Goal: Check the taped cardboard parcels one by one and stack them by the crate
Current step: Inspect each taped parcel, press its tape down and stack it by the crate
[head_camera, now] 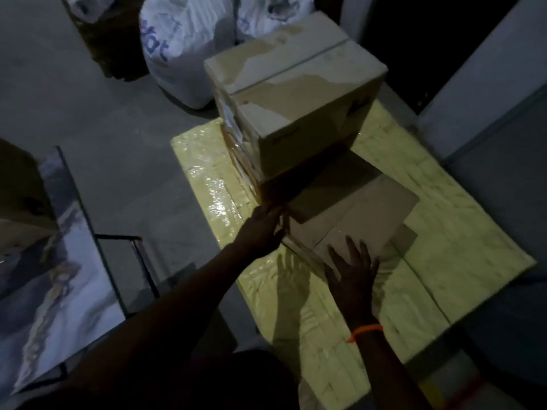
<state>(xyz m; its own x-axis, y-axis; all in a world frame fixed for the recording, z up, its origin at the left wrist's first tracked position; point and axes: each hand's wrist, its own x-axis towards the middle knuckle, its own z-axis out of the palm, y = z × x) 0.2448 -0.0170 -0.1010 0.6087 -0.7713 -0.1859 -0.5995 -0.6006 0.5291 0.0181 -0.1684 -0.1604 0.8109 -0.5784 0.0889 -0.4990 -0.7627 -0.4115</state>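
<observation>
A tall stack of taped cardboard parcels [299, 93] stands on a yellow plastic-wrapped slab [444, 220]. In front of it lies a low flat cardboard parcel [355, 208], partly in shadow. My left hand [260, 229] grips that flat parcel's left near corner, fingers curled round its taped edge. My right hand [353, 273] hovers with fingers spread at the parcel's near edge; contact is unclear. An orange band circles the right wrist.
White printed sacks [183, 48] sit behind the stack on the grey floor. A dark metal-framed rack [127, 261] with a shiny wrapped item [53, 261] stands at left. A grey wall or panel [488, 93] rises at right. The scene is dim.
</observation>
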